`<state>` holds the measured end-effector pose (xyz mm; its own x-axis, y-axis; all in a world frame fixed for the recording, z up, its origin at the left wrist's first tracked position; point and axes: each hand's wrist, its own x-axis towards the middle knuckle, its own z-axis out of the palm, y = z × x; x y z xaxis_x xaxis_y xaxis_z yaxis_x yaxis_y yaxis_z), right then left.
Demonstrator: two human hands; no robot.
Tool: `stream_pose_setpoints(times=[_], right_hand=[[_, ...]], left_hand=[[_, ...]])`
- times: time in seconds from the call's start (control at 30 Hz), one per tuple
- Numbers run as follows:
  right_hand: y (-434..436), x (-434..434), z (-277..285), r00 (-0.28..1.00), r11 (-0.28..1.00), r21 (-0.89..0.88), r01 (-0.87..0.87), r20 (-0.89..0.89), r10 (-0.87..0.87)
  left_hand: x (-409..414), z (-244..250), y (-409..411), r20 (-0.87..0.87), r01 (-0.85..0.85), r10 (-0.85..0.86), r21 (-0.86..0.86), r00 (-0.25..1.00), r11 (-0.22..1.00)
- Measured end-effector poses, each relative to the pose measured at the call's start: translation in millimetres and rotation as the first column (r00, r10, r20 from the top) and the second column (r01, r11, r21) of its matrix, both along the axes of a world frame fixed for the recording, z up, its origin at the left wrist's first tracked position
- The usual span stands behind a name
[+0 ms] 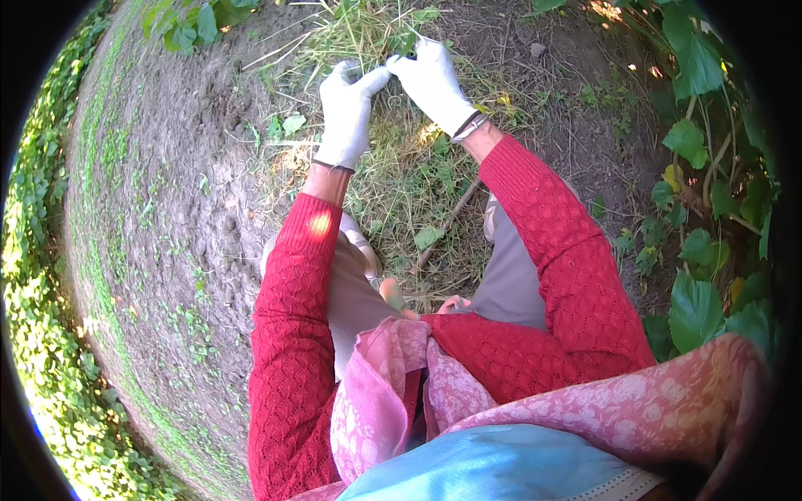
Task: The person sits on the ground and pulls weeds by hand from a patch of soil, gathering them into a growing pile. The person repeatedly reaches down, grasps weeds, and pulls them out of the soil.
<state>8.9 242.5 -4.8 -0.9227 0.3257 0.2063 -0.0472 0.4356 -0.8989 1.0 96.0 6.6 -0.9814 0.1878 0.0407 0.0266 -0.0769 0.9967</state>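
Both of my hands wear white knit gloves and reach ahead over the ground, near the top of the head view. My left hand (346, 116) has its thumb stretched toward the other hand, their tips nearly meeting. My right hand (433, 81) has its thumb and fingers bent together beside a thin green blade; whether it grips the blade I cannot tell. Just beyond them lies a loose heap of cut grass and straw (357, 31). Grass clippings and small weeds (407, 188) cover the ground between my hands and my legs.
A wooden stick (452, 219) lies slanted between my feet. Leafy vines (695, 250) stand close on the right, and a leafy row (44, 300) runs along the far left. Bare soil (175, 156) with small weeds stretches between my left side and that row. A small stone (537, 50) lies ahead.
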Motion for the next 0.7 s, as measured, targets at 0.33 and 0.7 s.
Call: stream_pose_setpoints(times=[0.33, 0.7], right_hand=[[33, -3, -6, 0.997, 0.772, -0.631, 0.07, 0.021, -0.073], [5, 6, -1, 0.996, 0.969, -0.232, -0.087, 0.008, 0.091]], left_hand=[[1, 21, -14, 0.172, 0.059, -0.122, 0.33, 0.978, 0.942], [7, 1, -2, 0.067, 0.116, -0.11, -0.085, 0.992, 0.99]])
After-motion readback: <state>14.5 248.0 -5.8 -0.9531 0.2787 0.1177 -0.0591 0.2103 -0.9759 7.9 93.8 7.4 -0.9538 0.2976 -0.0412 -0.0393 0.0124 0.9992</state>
